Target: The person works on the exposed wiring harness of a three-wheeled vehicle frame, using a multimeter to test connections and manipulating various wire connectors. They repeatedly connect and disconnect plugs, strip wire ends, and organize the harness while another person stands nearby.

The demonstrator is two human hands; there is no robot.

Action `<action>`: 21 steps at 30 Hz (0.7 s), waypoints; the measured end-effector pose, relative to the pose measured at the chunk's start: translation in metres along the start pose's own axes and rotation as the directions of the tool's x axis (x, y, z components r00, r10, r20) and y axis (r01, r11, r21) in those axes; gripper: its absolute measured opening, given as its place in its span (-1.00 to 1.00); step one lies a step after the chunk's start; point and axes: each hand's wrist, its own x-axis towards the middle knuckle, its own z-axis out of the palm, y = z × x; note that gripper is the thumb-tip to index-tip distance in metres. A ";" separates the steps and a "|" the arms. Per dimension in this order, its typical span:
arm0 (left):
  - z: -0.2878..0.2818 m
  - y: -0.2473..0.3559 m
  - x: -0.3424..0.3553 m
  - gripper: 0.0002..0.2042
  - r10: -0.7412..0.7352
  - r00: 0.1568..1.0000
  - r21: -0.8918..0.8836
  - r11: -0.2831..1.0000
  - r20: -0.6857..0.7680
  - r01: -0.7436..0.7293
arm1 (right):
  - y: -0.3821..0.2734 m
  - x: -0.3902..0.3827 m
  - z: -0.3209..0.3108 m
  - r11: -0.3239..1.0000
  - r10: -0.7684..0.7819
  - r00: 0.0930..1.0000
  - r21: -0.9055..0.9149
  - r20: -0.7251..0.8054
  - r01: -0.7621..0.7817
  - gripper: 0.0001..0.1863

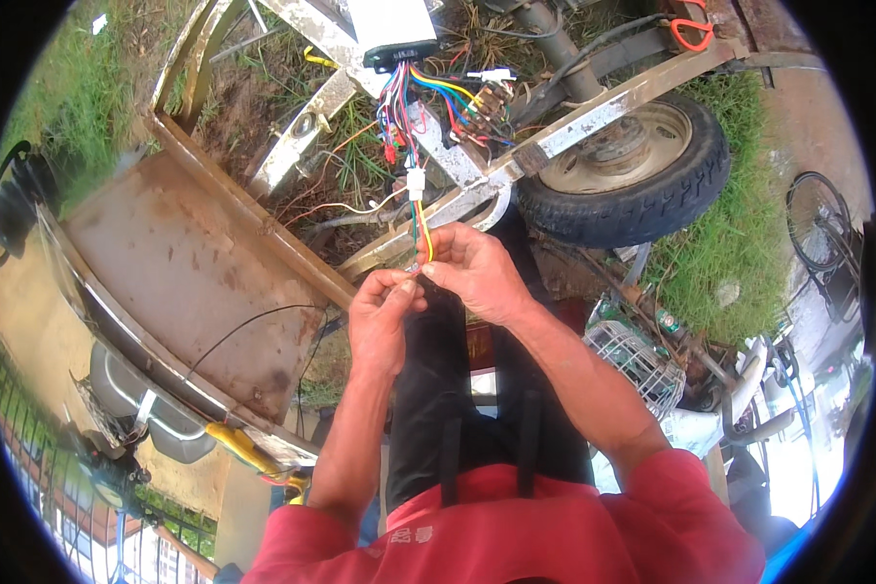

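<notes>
My left hand [384,304] and my right hand [472,268] meet in front of me, both with fingers pinched together at the ends of thin wires. A yellow wire [425,229] runs down into my right fingers, beside green and red ones. These wires leave a white plug connector [416,184], which hangs from a bundle of coloured wires [399,102]. The bundle comes out of a controller box [391,24] with a pale top and a dark end. What lies exactly between my left fingertips is too small to make out.
A rusty metal frame [302,263] crosses in front of me. To its right is a wheel with a black tyre [603,222]. A brown panel [195,263] lies at the left, with a yellow-handled tool [243,450] nearby. A wire basket [638,365] stands at the right.
</notes>
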 end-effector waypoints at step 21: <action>-0.003 0.006 0.001 -0.82 -0.066 0.997 -0.013 0.998 0.035 0.067 | 0.004 0.007 0.004 0.991 -0.035 0.999 -0.129 0.018 0.037 -0.80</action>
